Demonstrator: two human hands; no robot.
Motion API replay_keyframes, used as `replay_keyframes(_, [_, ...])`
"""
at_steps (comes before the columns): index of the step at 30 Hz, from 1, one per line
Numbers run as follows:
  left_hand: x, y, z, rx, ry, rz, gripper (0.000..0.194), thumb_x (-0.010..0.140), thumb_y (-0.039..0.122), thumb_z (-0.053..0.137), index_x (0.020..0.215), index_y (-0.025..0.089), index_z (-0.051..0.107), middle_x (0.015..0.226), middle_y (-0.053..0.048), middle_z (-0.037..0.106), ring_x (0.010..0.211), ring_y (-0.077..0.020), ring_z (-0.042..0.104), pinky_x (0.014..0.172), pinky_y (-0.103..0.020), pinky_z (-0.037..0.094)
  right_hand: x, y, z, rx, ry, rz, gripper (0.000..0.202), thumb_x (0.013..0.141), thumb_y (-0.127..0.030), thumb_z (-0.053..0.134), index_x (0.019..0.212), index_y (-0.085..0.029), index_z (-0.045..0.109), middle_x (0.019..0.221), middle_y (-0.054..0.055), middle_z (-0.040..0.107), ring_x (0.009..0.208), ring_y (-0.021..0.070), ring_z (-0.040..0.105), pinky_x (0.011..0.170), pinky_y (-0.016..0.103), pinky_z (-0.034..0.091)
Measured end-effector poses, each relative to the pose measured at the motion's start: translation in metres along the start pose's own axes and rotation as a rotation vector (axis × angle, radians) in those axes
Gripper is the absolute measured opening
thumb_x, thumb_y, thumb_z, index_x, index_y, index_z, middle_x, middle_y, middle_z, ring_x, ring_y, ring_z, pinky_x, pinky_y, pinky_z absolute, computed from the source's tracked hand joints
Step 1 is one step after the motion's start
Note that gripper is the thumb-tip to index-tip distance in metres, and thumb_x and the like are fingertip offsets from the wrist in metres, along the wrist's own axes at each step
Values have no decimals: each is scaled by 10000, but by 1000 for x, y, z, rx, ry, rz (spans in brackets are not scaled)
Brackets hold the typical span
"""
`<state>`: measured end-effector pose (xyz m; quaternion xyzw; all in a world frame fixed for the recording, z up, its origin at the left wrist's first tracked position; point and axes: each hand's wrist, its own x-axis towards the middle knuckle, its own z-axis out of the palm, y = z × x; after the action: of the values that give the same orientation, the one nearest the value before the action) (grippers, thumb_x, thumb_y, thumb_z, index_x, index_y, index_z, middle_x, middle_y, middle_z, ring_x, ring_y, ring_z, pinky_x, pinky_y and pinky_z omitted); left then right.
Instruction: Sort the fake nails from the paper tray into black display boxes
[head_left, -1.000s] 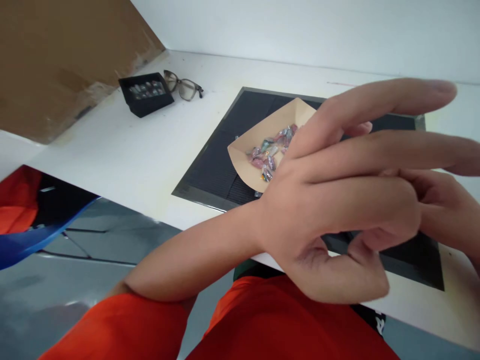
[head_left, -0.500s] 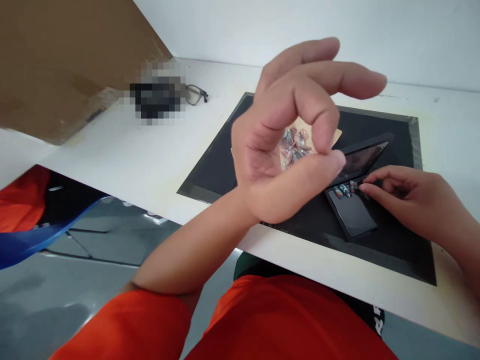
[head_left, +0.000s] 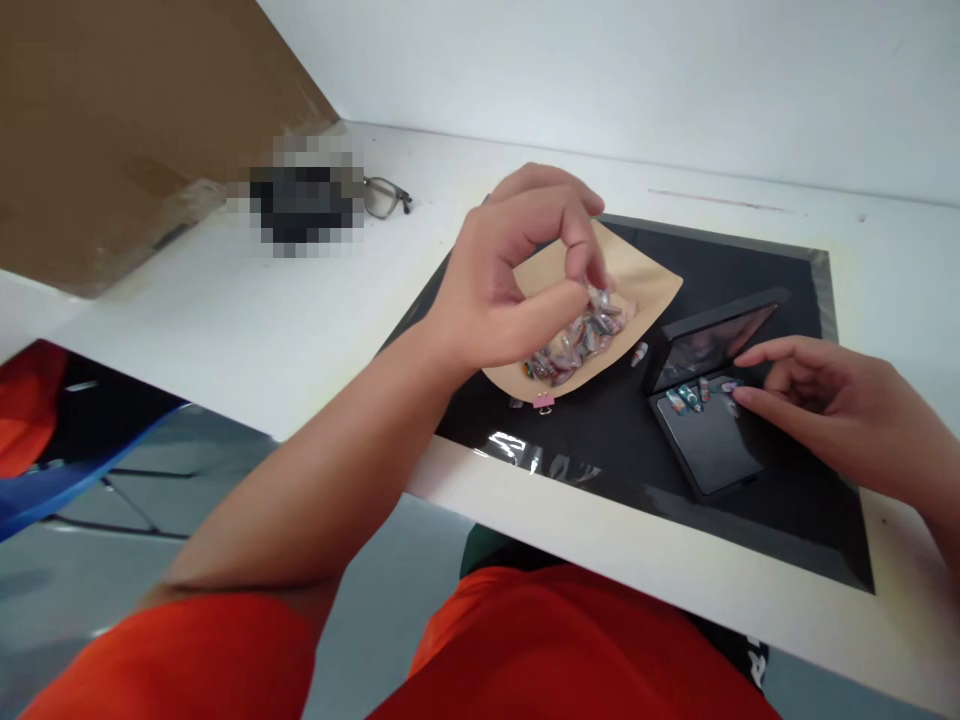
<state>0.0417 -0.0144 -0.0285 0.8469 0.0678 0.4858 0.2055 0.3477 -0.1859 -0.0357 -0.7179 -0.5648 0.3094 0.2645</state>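
Note:
My left hand (head_left: 517,270) hovers over a tan paper tray (head_left: 652,285), thumb and index finger pinched together. Whatever may be between those fingertips is too small to make out. A heap of shiny press-on nails (head_left: 592,335) lies in the tray. On the right, my right hand (head_left: 832,400) reaches to the upper right of an open black case (head_left: 709,440), its thumb and forefinger closed on a press-on nail (head_left: 729,386). Several patterned nails (head_left: 691,397) sit in a row along the case's hinge side. One loose nail (head_left: 639,354) lies between tray and case.
A black mat (head_left: 795,530) under clear film covers part of the white table (head_left: 247,340). A pink binder clip (head_left: 544,401) sits at the tray's near edge. Glasses (head_left: 384,198) and a blurred-out dark item are at the back left, beside a brown board (head_left: 135,130).
My left hand has moved down and left, away from the camera, and its fingers have curled in, so the tray shows more. My right hand stays at the case's upper right.

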Motion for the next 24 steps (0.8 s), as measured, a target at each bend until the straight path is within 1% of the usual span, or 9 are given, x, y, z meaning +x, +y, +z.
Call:
replay_keyframes(3, [-6, -4, -1, 15, 29, -39, 166, 1007, 302, 632, 842, 287, 619, 797, -17, 769, 1034, -292, 720, 996, -513, 608, 0, -3, 1, -8, -2, 17, 699, 748, -891, 843, 1037, -254, 852, 600, -29, 521, 538, 162, 464, 498, 340, 336])
replay_keyframes(6, [-6, -3, 0, 45, -7, -24, 248, 1039, 314, 549, 820, 296, 665, 796, -49, 783, 1058, -318, 730, 978, -519, 610, -4, -5, 6, -42, 45, 22, 551, 802, -769, 834, 1029, -269, 889, 591, -24, 528, 525, 151, 436, 499, 333, 296])
replay_keyframes(8, [-5, -3, 2, 62, -57, 17, 272, 1056, 332, 526, 839, 303, 688, 822, -48, 813, 1082, -322, 737, 998, -524, 617, -8, -5, 9, -72, 97, 15, 421, 854, -661, 794, 1015, -286, 900, 626, -1, 604, 537, 151, 455, 513, 333, 314])
replay_keyframes(10, [-6, -3, 4, 82, -86, 49, 294, 1085, 358, 508, 877, 303, 708, 860, -34, 830, 1060, -296, 739, 1013, -521, 622, -9, -5, 10, -99, 128, 3, 350, 849, -596, 774, 976, -299, 910, 695, 29, 707, 559, 162, 500, 527, 336, 360])
replay_keyframes(15, [-10, -5, 8, 141, -8, 48, 363, 1131, 348, 457, 862, 284, 692, 831, -12, 790, 967, -227, 717, 1000, -508, 611, -4, -4, 8, -137, 108, -31, 280, 767, -527, 797, 885, -302, 912, 844, 67, 846, 641, 222, 641, 549, 356, 453])
replay_keyframes(17, [-11, -7, 9, 138, 15, 50, 329, 1106, 358, 506, 843, 291, 693, 803, -9, 788, 948, -235, 724, 962, -501, 621, -4, -6, 9, -141, 131, -41, 297, 807, -542, 782, 935, -303, 905, 829, 57, 831, 631, 212, 631, 551, 354, 450])
replay_keyframes(19, [-10, -8, 8, 137, 6, 51, 217, 1038, 329, 601, 854, 295, 711, 816, -2, 809, 953, -244, 730, 917, -483, 633, -5, -8, 11, -145, 174, -47, 341, 853, -579, 767, 1015, -301, 880, 729, 28, 748, 578, 187, 566, 540, 346, 420])
replay_keyframes(21, [-9, -9, 8, 164, -35, 50, 133, 973, 229, 649, 888, 284, 736, 856, 1, 835, 961, -239, 730, 902, -467, 641, -6, -9, 14, -147, 206, -48, 370, 862, -608, 773, 1044, -293, 837, 672, 2, 669, 559, 179, 540, 542, 344, 411])
replay_keyframes(24, [-8, -8, 8, 203, -120, 83, 154, 916, 152, 674, 912, 276, 766, 899, 0, 850, 837, -207, 700, 842, -465, 632, -6, -9, 18, -146, 216, -49, 385, 839, -653, 774, 985, -297, 780, 653, -3, 652, 566, 196, 569, 546, 346, 411])
